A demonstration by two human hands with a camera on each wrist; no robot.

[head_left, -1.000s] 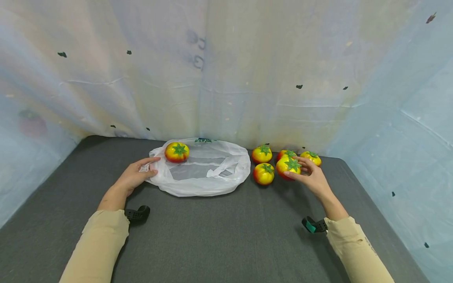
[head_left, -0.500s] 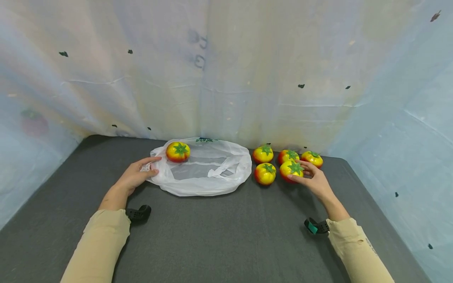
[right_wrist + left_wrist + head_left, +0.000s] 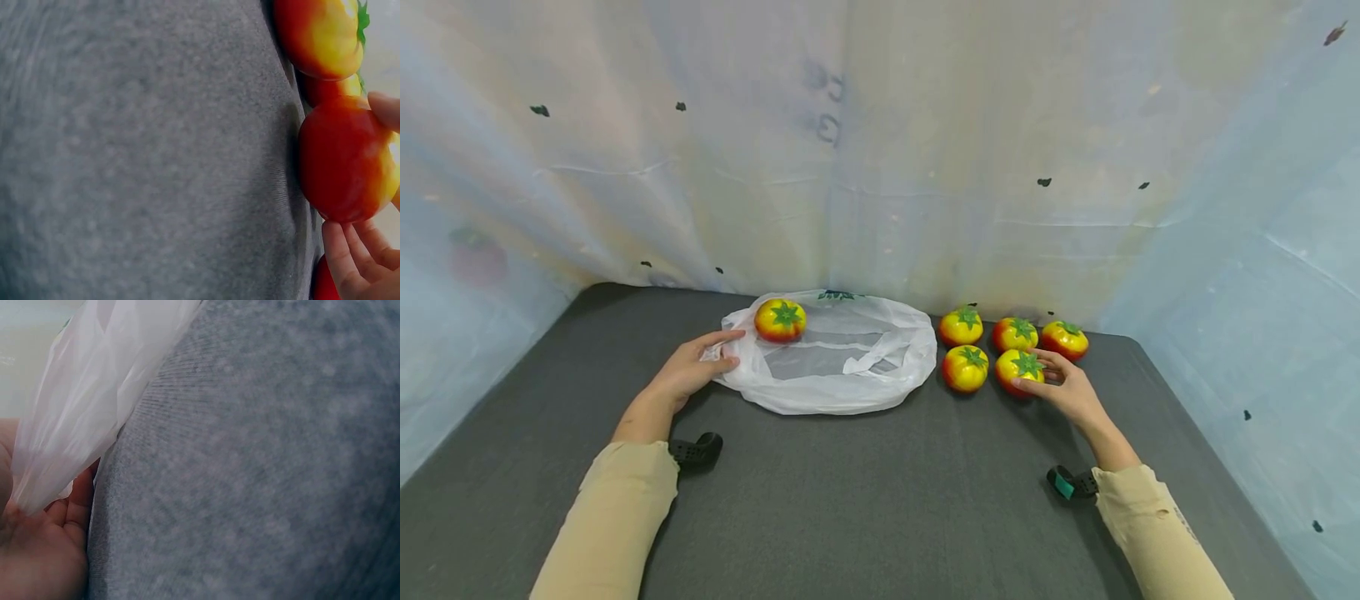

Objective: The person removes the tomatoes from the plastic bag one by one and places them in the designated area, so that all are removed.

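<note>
A white plastic bag (image 3: 835, 400) lies spread with its mouth up on the dark grey table. My left hand (image 3: 688, 371) pinches the bag's left edge; in the left wrist view the gathered plastic (image 3: 81, 406) runs up from between thumb and fingers. One red-and-yellow tomato (image 3: 780, 321) with a green star-shaped top sits inside, at the bag's left. To the right, my right hand (image 3: 1067, 387) holds another tomato (image 3: 1018, 372) from its right side. In the right wrist view thumb and fingertips touch opposite sides of this tomato (image 3: 344, 159). Whether it bears on the table is unclear.
Similar tomatoes stand around the held one: a front-left tomato (image 3: 965, 369), and behind a left tomato (image 3: 961, 327), a middle tomato (image 3: 1015, 334) and a right tomato (image 3: 1064, 340). A pale plastic sheet (image 3: 910, 167) hangs along the table's back edge.
The right hand has brought its tomato down and slightly nearer, uncovering more of the tomato behind it. My left hand keeps its hold on the bag's edge.
</note>
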